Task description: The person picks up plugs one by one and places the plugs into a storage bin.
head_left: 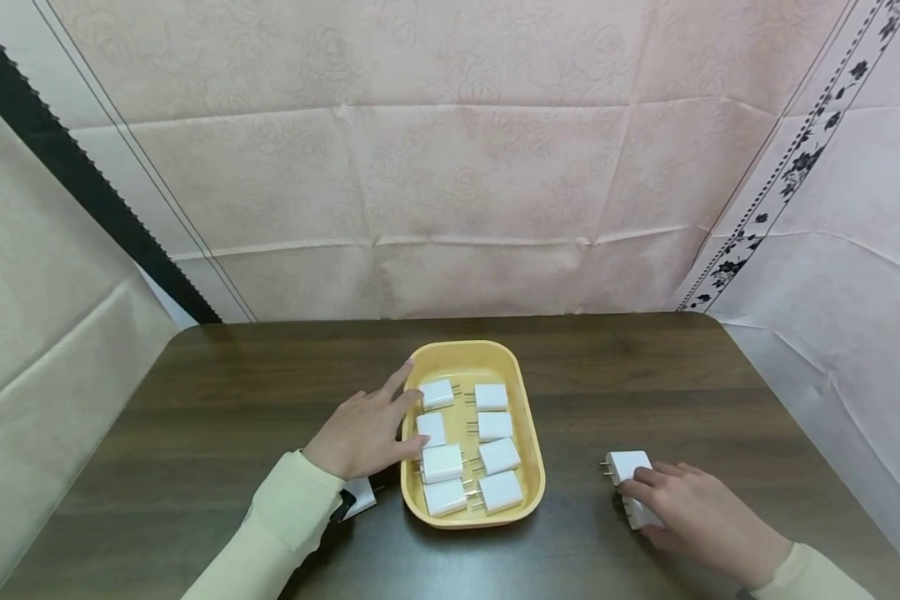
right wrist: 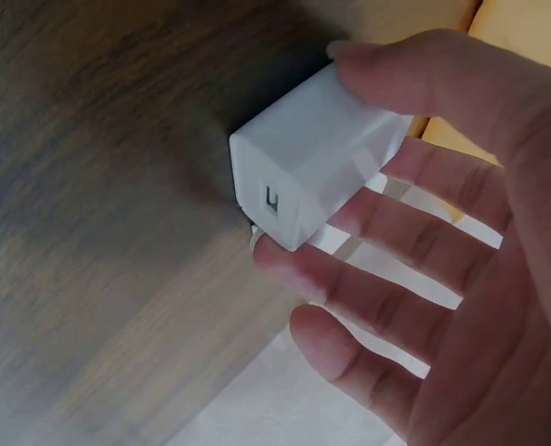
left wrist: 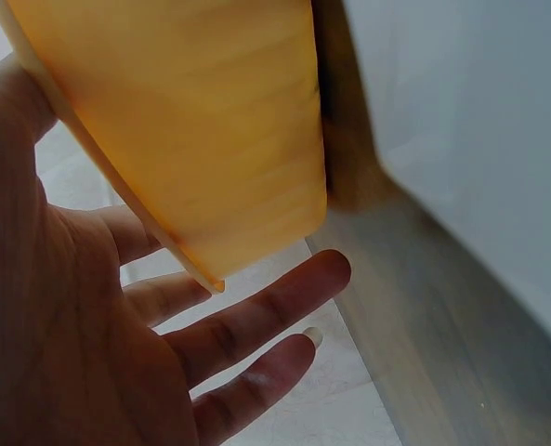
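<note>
A yellow tray (head_left: pixel 534 467) holds several white USB wall chargers (head_left: pixel 495 426) in two columns, their metal prongs facing inward. My left hand (head_left: pixel 367 429) lies over the tray's left rim, fingers spread and fairly straight, thumb and forefinger reaching over the inside. The left wrist view has the tray's outer wall (left wrist: pixel 210 121) beside the palm. On the right, my right hand (head_left: pixel 690 512) pinches a white charger (right wrist: pixel 321 149) between thumb and fingers, low over the table; its USB port shows. Just beyond it lies another white charger (head_left: pixel 629 463), prongs pointing left, partly covered by the fingers.
Another white charger (head_left: pixel 360 495) lies left of the tray, partly hidden under my left wrist. The dark wooden table (head_left: pixel 270 400) has rounded far corners. Pale patterned cloth (head_left: pixel 480 183) hangs behind it and along both sides.
</note>
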`<state>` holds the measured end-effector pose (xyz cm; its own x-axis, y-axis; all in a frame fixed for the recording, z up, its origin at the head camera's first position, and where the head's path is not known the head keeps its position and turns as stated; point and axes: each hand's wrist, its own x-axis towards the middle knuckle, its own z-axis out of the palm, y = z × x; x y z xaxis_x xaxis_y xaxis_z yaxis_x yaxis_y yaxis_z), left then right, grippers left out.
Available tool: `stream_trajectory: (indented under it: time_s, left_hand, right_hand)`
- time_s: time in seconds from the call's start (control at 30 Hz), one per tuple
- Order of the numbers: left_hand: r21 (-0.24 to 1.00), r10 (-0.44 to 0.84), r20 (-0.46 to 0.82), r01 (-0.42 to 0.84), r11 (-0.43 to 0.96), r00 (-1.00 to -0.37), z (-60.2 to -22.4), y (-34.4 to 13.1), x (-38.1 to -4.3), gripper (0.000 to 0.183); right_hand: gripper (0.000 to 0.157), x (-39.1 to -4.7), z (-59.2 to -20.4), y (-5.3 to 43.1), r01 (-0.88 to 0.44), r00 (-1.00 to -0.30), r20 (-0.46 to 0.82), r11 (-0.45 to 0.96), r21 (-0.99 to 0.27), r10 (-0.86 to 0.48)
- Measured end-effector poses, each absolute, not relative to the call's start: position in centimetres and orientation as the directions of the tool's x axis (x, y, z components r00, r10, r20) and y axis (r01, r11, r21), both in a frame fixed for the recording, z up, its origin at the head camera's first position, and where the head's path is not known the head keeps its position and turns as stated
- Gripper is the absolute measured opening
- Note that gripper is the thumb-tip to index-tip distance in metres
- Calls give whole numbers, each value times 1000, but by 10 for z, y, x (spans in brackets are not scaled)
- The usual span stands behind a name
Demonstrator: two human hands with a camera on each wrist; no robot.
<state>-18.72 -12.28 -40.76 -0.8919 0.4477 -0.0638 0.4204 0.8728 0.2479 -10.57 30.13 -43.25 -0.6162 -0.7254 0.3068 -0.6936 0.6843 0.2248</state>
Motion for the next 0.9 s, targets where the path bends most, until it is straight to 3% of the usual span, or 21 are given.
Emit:
stream_trajectory:
  time_s: [0.9]
  left_hand:
    - [259, 449, -57, 421, 869, -892, -408, -123, -187, 68]
  right_hand:
    - [52, -114, -420, 273, -740, -486, 430, 620, 260, -761]
